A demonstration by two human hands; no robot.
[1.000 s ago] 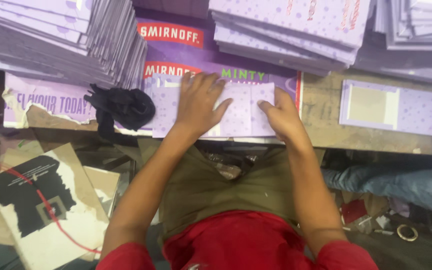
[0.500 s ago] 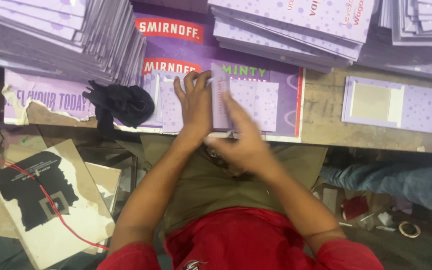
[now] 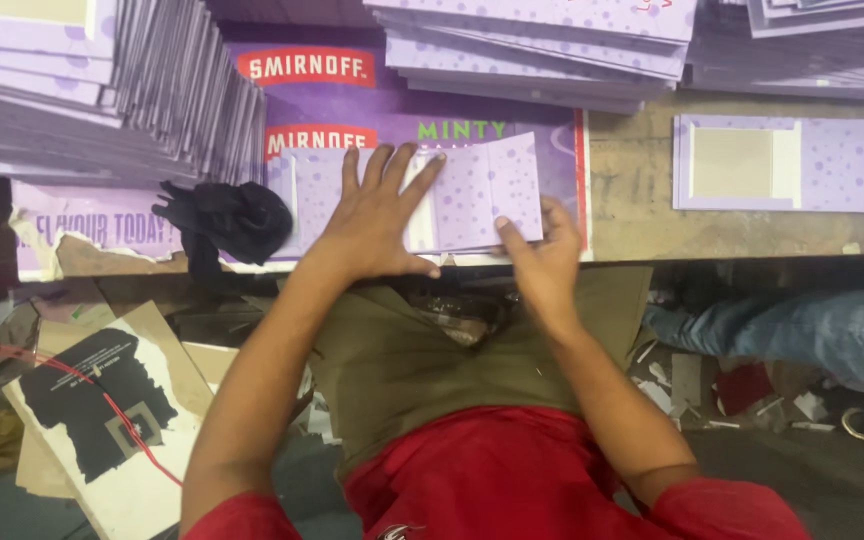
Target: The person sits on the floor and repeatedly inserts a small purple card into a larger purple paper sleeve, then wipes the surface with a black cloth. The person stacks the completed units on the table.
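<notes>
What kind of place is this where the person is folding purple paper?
Probably a small workshop that makes card boxes or packaging. Tall stacks of purple dotted card crowd the workbench, both hands press one folded card piece, and paper scraps litter the floor.

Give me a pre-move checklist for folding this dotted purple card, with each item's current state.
1. Left hand flat on the purple card, pinning it: ok.
2. Right hand on the card's near right edge: ok.
3. Right flap fully creased: cannot tell.
4. Card lies on the purple poster, square to the table edge: ok.
5. Black cloth apart from the card: ok.
6. Finished card to the right, out of the way: ok.
</notes>
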